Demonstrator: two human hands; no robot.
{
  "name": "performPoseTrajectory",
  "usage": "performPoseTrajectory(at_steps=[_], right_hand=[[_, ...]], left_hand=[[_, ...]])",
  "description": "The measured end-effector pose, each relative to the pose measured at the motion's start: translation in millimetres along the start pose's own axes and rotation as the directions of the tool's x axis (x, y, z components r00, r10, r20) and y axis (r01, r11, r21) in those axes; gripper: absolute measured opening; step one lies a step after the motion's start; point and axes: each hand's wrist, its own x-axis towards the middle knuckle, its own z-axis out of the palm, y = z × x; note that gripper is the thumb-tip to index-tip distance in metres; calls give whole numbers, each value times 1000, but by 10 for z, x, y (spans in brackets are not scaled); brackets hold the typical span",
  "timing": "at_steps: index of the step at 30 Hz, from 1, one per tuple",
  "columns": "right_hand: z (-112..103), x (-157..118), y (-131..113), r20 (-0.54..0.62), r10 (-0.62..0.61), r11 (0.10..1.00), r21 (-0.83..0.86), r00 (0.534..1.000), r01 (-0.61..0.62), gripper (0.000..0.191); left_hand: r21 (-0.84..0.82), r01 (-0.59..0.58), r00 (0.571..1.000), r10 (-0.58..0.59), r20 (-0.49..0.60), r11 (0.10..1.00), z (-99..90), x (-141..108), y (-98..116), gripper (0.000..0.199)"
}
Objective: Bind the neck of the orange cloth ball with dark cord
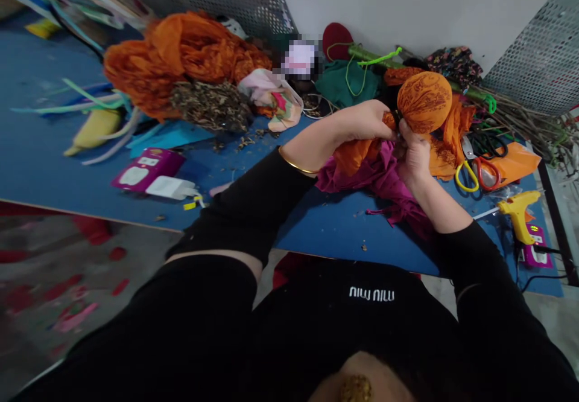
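The left hand (371,121) pinches gathered patterned cloth at the narrow neck of an orange ball-shaped bundle (425,101), its fingertips closed on the fabric. The right hand (415,153) is closed on the same neck from the other side, thumb near the underside of the bundle; exactly how its fingers are set behind the cloth cannot be told.

The neck looks to be the weak point. If either pinch eases, the folds could slip apart and the round top could lose its tautness. An uneven pull might twist the bundle or bunch its pattern to one side. Loose orange cloth (355,159) hangs below the left hand against magenta cloth (373,178), so a fold of the magenta could be caught in the grip by accident.

The bundle itself sits just above the right hand and beyond the left fingertips, touching the hands at its base and held up over the blue table (325,230).

Farther out, to the right, lie scissors (467,147) with yellow and red handles, near an orange sheet (515,163). A yellow glue gun (520,212) rests nearer the body; a swinging right forearm could knock it. Well to the left are a heap of orange cloth (181,46) and a purple box (149,168).
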Motion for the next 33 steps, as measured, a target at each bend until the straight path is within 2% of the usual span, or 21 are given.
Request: performPoseTrajectory(at_steps=[3,5,7,9,13,16,19,21,22,23,24,26,28,33], right_hand=[[47,-38,6,6,61,997,41,998,-61,64],[74,-58,12,17,79,995,56,997,-80,66],[89,-65,20,17,82,995,57,997,-82,66],[91,-63,25,16,84,995,54,996,-84,63],[86,-63,14,47,75,995,57,996,-78,52],[89,-71,-3,60,90,995,41,994,-92,48],[90,-72,-12,62,126,991,40,990,-129,53],[92,-70,-13,64,139,988,57,988,-143,58],[94,-71,-14,66,141,988,60,988,-145,59],[97,-73,-16,66,140,988,58,988,-144,59],[102,-77,-21,62,140,988,51,988,-143,59],[115,-89,-34,48,148,988,36,988,-150,61],[129,-102,-50,39,165,986,31,986,-166,65],[154,-119,-81,25,153,988,-6,988,-153,72]], left_hand=[[25,90,996,-89,-13,996,34,-18,-53,11],[128,66,994,-53,-99,990,47,-19,-103,12],[178,34,992,-11,-128,983,48,-23,-150,12],[119,9,996,1,-87,993,34,-37,-188,11],[-103,-90,996,91,3,991,-34,-92,-236,50],[-131,-114,991,122,52,985,-69,-112,-248,53],[43,-98,995,98,1,994,-27,-123,-210,45],[290,-5,993,38,-111,957,47,-160,-153,39],[412,80,985,-8,-174,908,90,-190,-121,39],[479,161,970,-50,-237,863,134,-226,-92,42],[513,181,963,-46,-265,839,173,-266,-70,48],[540,284,936,-105,-337,792,224,-336,-61,49],[568,262,942,-81,-325,780,224,-379,-105,48],[571,18,986,79,-145,821,87,-389,-290,47]])
